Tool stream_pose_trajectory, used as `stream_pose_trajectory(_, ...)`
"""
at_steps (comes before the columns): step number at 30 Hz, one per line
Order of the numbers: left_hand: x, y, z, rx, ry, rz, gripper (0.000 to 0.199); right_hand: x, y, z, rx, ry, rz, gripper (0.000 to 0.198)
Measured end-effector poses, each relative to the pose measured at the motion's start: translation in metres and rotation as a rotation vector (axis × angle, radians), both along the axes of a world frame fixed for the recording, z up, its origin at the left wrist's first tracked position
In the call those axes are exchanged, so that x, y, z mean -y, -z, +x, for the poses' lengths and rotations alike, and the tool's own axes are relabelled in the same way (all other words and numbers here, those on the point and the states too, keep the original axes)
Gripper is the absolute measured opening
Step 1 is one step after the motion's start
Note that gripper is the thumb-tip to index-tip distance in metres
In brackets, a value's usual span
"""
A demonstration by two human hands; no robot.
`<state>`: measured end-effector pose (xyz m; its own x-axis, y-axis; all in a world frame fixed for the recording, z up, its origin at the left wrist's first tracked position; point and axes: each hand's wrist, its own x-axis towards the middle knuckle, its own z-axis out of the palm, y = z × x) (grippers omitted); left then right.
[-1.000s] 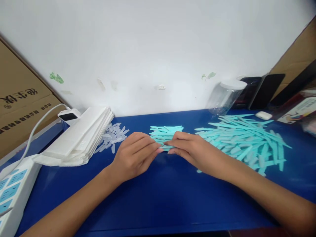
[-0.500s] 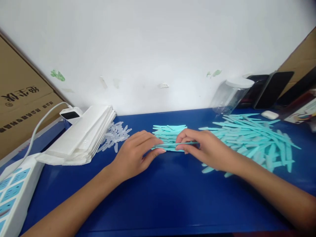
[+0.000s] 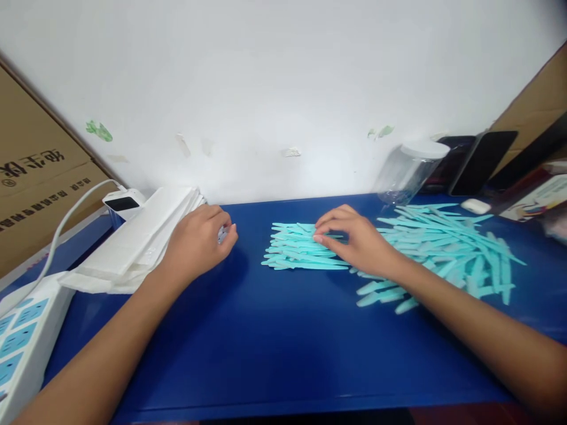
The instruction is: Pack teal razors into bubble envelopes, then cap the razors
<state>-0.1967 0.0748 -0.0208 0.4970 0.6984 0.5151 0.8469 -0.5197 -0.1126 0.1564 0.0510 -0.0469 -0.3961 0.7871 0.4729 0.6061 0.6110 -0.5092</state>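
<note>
My left hand (image 3: 201, 239) is over the pile of small pale lilac pieces (image 3: 222, 234), with fingers curled and thumb close to the fingertips. What lies between them is hidden, as is most of the pile. At mid-table lies a stack of slim turquoise plastic sticks (image 3: 301, 254), roughly parallel, looking like eyebrow-razor handles. My right hand (image 3: 354, 236) pinches one turquoise stick (image 3: 337, 237) at the stack's right end, thumb and forefinger nearly together. Behind that wrist spreads a loose heap of similar sticks (image 3: 460, 248).
White paper-like bags (image 3: 128, 236) lie stacked at left, beside a white device (image 3: 124, 202) with a cable and a power strip (image 3: 26, 330). A clear lidded jar (image 3: 410, 171), a dark phone (image 3: 482, 162) and a white earbud case (image 3: 475, 206) stand at back right. Cardboard (image 3: 39, 159) flanks the blue table (image 3: 274, 342).
My left hand has let go of the turquoise stick both hands held and moved left to the pale pieces. My right hand has shifted slightly up, staying by the stack.
</note>
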Motion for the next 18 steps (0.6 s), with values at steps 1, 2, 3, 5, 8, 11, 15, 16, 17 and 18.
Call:
stream_pose_trajectory(1,-0.002,0.002,-0.003,-0.043,-0.033,-0.013,0.027,-0.002,0.002,-0.001,0.02,0.005,0.028,0.018)
stream_pose_trajectory(2,-0.004,0.003,-0.005,-0.083,-0.06,-0.03,0.026,-0.003,0.003,0.0,0.037,0.014,0.055,0.019)
stream_pose_trajectory(3,-0.005,0.004,-0.006,-0.121,-0.085,-0.05,0.026,-0.005,0.002,0.003,0.054,0.027,0.084,0.021)
stream_pose_trajectory(5,-0.007,0.004,-0.008,-0.187,-0.133,-0.092,0.025,-0.008,-0.004,0.018,0.095,0.068,0.144,0.025)
stream_pose_trajectory(8,-0.007,0.002,-0.01,-0.263,-0.213,-0.152,0.022,-0.016,-0.02,0.059,0.2,0.194,0.145,0.031)
stream_pose_trajectory(11,-0.007,0.0,-0.011,-0.278,-0.253,-0.186,0.019,-0.025,-0.033,0.104,0.393,0.352,-0.144,0.037)
stream_pose_trajectory(15,-0.005,0.004,-0.007,-0.214,-0.18,-0.162,0.027,-0.031,-0.036,0.135,0.471,0.271,-0.394,0.043)
stream_pose_trajectory(16,-0.004,0.005,-0.005,-0.196,-0.144,-0.154,0.029,-0.032,-0.034,0.138,0.476,0.246,-0.44,0.045)
stream_pose_trajectory(17,-0.003,0.006,-0.003,-0.179,-0.107,-0.143,0.03,-0.032,-0.031,0.139,0.478,0.231,-0.48,0.046)
stream_pose_trajectory(18,-0.001,0.007,0.0,-0.162,-0.074,-0.129,0.031,-0.032,-0.028,0.139,0.478,0.225,-0.511,0.047)
